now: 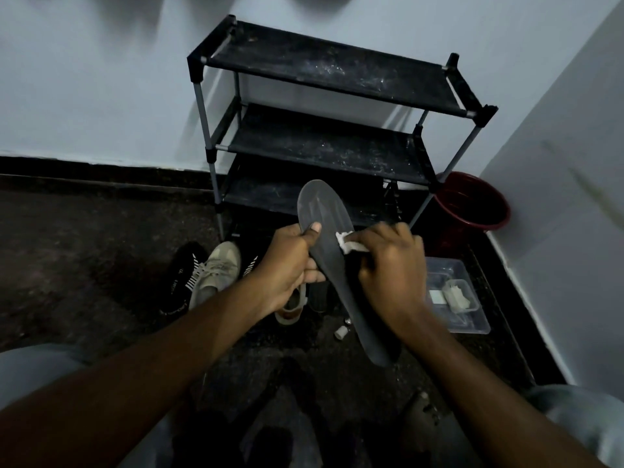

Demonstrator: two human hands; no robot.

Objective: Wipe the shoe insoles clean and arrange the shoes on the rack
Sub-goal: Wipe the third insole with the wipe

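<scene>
From the head camera I am seeing the left hand [290, 265] gripping a dark insole [324, 211] around its middle. Its thumb is lying on the upper face, the toe end is pointing up toward the rack [324, 140], and the heel end is hanging free above the floor [84, 248]. The right hand [388, 265] is pinching a small white wipe [347, 243] and pressing it against the insole's right edge; that hand is blurred, so I am not reading its fingers exactly. I am judging the wiping to be under way. The insole is being held at one spot only, so hard pressure could be bending it or twisting it loose. The shoes [219, 268] are lying on the floor below the hands, and the rack's shelves are looking dusty, which could be dirtying them once placed there.
</scene>
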